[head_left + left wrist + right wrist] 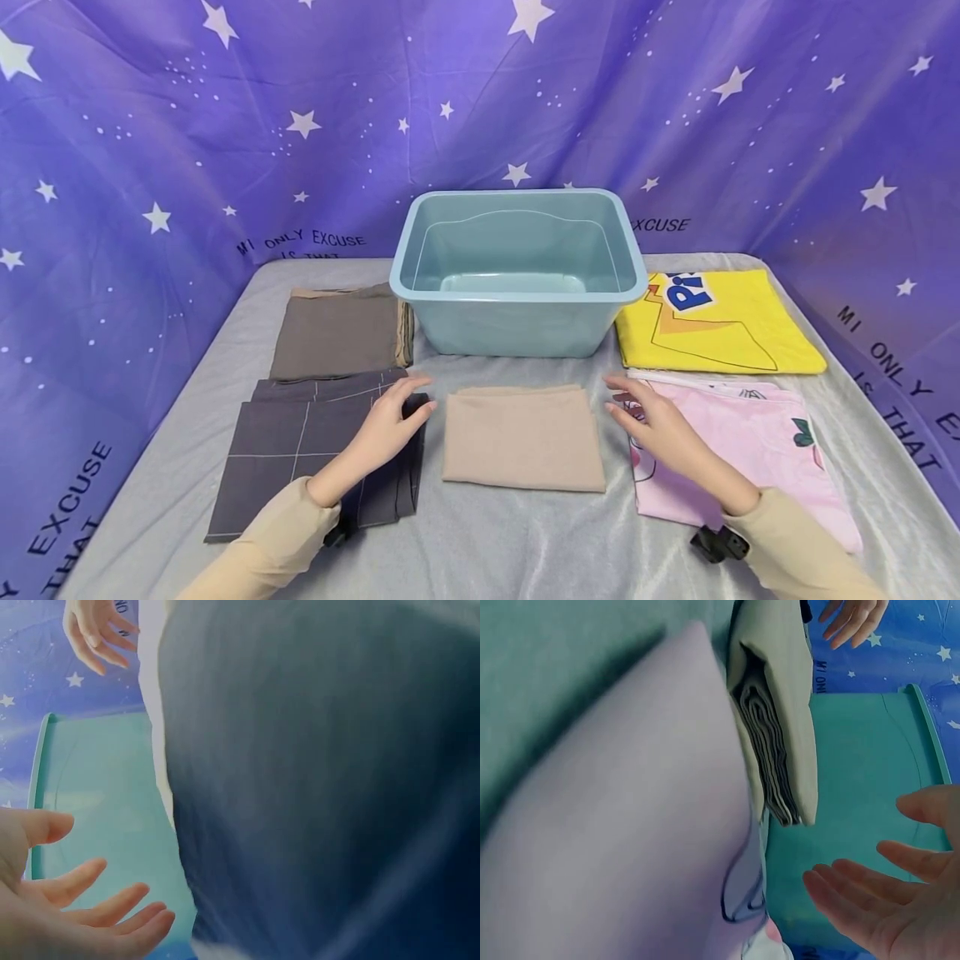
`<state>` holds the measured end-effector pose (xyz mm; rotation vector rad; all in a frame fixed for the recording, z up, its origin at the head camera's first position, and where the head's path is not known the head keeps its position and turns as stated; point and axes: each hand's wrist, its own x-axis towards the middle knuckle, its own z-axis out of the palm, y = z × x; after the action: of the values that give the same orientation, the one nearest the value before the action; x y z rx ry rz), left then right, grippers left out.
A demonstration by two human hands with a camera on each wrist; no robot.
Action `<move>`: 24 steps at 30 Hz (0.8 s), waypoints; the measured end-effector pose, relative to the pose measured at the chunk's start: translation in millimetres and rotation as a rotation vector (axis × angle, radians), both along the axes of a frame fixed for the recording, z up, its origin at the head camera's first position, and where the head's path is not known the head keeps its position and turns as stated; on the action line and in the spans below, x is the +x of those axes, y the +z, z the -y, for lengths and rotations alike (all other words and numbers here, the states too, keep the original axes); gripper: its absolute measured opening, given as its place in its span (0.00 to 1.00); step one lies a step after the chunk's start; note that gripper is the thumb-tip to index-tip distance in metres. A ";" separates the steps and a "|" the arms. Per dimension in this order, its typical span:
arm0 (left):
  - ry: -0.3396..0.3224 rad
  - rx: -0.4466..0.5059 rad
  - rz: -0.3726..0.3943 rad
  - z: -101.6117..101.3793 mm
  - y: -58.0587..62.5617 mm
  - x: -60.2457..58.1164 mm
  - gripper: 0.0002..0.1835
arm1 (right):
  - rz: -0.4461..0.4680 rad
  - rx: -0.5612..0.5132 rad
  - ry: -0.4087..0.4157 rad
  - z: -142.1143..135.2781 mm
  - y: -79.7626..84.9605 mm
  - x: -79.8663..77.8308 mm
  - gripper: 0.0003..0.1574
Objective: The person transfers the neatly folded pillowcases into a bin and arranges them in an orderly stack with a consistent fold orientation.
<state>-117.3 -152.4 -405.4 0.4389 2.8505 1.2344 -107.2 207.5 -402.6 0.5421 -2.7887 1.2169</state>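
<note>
A folded beige cloth [523,440] lies between the two hands, and neither touches it. My left hand [388,423] is held above the right part of a folded dark grey cloth [300,454] with thin white lines, fingers apart and empty. Over the left part of a folded pink cloth [738,450], my right hand [663,425] hovers with loosely bent fingers and nothing in them. The left wrist view shows the left hand [90,907] with spread fingers. In the right wrist view, the right hand [900,885] stands apart from the folded layers of the beige cloth [799,727].
A blue-green plastic tub [517,327] stands upright at the back middle, with bare walls and floor showing. Left of it lies a folded brown cloth [337,333], right of it a yellow printed cloth [720,321]. A purple starred curtain [480,92] hangs behind the grey-covered table [525,546].
</note>
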 end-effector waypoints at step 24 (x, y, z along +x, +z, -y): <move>0.032 0.204 0.240 -18.5 -20.7 7.2 0.26 | 0.222 -0.182 -0.005 10.5 -12.7 10.5 0.25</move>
<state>-110.1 -133.9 -426.1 0.2280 2.5547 1.4799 -96.8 197.0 -415.3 0.4086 -2.8071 1.6001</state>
